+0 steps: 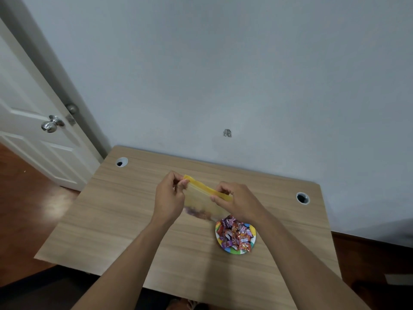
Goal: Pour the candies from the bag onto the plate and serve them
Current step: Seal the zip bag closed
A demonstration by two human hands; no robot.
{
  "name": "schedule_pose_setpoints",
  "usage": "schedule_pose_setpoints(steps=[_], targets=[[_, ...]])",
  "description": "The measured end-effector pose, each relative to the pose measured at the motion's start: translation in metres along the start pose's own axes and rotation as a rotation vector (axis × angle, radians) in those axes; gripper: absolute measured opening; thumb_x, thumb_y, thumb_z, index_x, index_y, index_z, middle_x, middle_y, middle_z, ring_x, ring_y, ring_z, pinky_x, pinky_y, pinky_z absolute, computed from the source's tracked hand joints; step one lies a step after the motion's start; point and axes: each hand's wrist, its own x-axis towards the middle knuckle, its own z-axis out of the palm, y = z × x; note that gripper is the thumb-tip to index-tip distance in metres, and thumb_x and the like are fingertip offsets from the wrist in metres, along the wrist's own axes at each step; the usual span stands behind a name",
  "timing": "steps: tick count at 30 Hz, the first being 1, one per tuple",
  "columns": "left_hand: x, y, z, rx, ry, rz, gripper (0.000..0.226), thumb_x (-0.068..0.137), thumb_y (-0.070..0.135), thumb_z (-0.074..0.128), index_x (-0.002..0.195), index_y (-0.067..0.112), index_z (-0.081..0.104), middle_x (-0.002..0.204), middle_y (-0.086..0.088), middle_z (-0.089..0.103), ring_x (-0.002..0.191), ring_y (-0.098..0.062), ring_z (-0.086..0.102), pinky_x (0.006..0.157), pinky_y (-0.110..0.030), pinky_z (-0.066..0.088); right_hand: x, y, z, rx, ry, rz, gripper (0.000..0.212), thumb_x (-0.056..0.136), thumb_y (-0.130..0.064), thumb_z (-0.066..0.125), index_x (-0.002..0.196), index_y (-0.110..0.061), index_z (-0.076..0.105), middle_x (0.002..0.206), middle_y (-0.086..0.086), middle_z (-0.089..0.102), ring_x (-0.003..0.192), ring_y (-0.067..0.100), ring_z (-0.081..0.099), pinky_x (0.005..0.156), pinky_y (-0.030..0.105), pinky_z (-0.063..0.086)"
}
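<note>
A clear zip bag (201,202) with a yellow strip along its top hangs above the wooden table (125,215). My left hand (169,198) pinches the strip's left end and my right hand (237,202) pinches its right end. A few wrapped candies show blurred at the bag's bottom. Just below and right of the bag, a colourful paper plate (252,242) lies on the table, heaped with several wrapped candies (234,234) in red and purple wrappers.
The table stands against a pale wall, with a round cable hole at the back left (121,162) and another at the back right (302,198). A white door with a metal knob (51,124) is at the far left, over a dark wooden floor.
</note>
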Motion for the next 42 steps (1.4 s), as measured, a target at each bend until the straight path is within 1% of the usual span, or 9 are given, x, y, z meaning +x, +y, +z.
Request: schedule_pose_setpoints(steps=[4, 7, 9, 17, 22, 26, 31, 36, 42], targets=[[0.003, -0.009, -0.002, -0.011, 0.008, -0.030, 0.019, 0.104, 0.008, 0.066, 0.086, 0.015, 0.064, 0.081, 0.000, 0.072, 0.075, -0.007, 0.064, 0.065, -0.013, 0.046, -0.001, 0.010, 0.003, -0.042, -0.007, -0.009, 0.025, 0.096, -0.061, 0.064, 0.093, -0.036, 0.067, 0.090, -0.014, 0.071, 0.089, 0.007, 0.063, 0.080, 0.046, 0.058], [0.006, -0.017, -0.005, -0.030, 0.008, -0.063, 0.017, 0.104, 0.010, 0.067, 0.087, 0.013, 0.065, 0.087, -0.010, 0.075, 0.086, -0.029, 0.070, 0.074, -0.031, 0.052, -0.002, 0.015, 0.003, -0.056, -0.017, -0.003, 0.023, 0.096, -0.059, 0.066, 0.093, -0.036, 0.067, 0.090, -0.015, 0.070, 0.091, 0.006, 0.061, 0.080, 0.044, 0.056], [0.008, -0.021, -0.009, -0.037, 0.013, -0.075, 0.016, 0.104, 0.011, 0.066, 0.089, 0.012, 0.065, 0.089, -0.012, 0.075, 0.087, -0.033, 0.070, 0.075, -0.035, 0.051, -0.003, 0.019, 0.003, -0.064, -0.016, 0.006, 0.024, 0.096, -0.058, 0.066, 0.093, -0.034, 0.067, 0.088, -0.015, 0.069, 0.090, 0.006, 0.060, 0.080, 0.044, 0.055], [0.015, -0.041, -0.019, -0.034, 0.017, -0.126, 0.016, 0.104, 0.012, 0.066, 0.088, 0.011, 0.066, 0.081, 0.000, 0.071, 0.079, -0.022, 0.064, 0.074, -0.035, 0.050, -0.006, 0.035, 0.010, -0.055, -0.011, 0.030, 0.029, 0.091, -0.064, 0.065, 0.088, -0.035, 0.066, 0.085, -0.014, 0.071, 0.083, 0.007, 0.064, 0.075, 0.048, 0.060], [0.015, -0.051, -0.021, -0.022, 0.009, -0.133, 0.016, 0.104, 0.012, 0.067, 0.089, 0.009, 0.066, 0.085, -0.014, 0.074, 0.078, -0.021, 0.064, 0.073, -0.035, 0.050, -0.008, 0.047, 0.018, -0.101, 0.004, 0.038, 0.034, 0.091, -0.069, 0.063, 0.090, -0.036, 0.068, 0.087, -0.015, 0.069, 0.087, 0.003, 0.061, 0.078, 0.043, 0.059], [0.016, -0.061, -0.022, -0.008, 0.000, -0.137, 0.016, 0.104, 0.013, 0.067, 0.088, 0.010, 0.066, 0.082, -0.009, 0.073, 0.076, -0.020, 0.064, 0.073, -0.033, 0.050, -0.006, 0.051, 0.023, -0.148, 0.014, 0.045, 0.035, 0.094, -0.068, 0.062, 0.091, -0.033, 0.068, 0.092, -0.014, 0.065, 0.092, 0.007, 0.061, 0.081, 0.040, 0.057], [0.014, -0.080, -0.024, 0.025, -0.033, -0.154, 0.018, 0.104, 0.013, 0.067, 0.088, 0.007, 0.067, 0.081, -0.009, 0.073, 0.074, -0.018, 0.064, 0.066, -0.014, 0.047, -0.002, 0.053, 0.039, -0.214, 0.011, 0.074, 0.034, 0.098, -0.060, 0.064, 0.096, -0.027, 0.073, 0.096, -0.008, 0.063, 0.093, 0.013, 0.062, 0.080, 0.037, 0.054], [0.007, -0.110, -0.034, 0.094, -0.050, -0.176, 0.019, 0.103, 0.016, 0.069, 0.085, 0.009, 0.070, 0.078, -0.009, 0.075, 0.069, -0.008, 0.062, 0.064, -0.012, 0.045, 0.000, 0.056, 0.069, -0.213, -0.026, 0.106, 0.037, 0.099, -0.061, 0.064, 0.094, -0.026, 0.074, 0.084, -0.012, 0.052, 0.082, 0.008, 0.050, 0.072, 0.033, 0.040], [0.005, -0.144, -0.046, 0.152, -0.076, -0.264, 0.017, 0.102, 0.010, 0.069, 0.086, 0.007, 0.072, 0.074, -0.012, 0.074, 0.061, -0.007, 0.061, 0.061, -0.010, 0.045, 0.008, 0.063, 0.107, -0.122, -0.148, 0.123, 0.026, 0.104, -0.047, 0.062, 0.100, -0.024, 0.074, 0.098, 0.003, 0.065, 0.098, 0.022, 0.065, 0.090, 0.044, 0.055]])
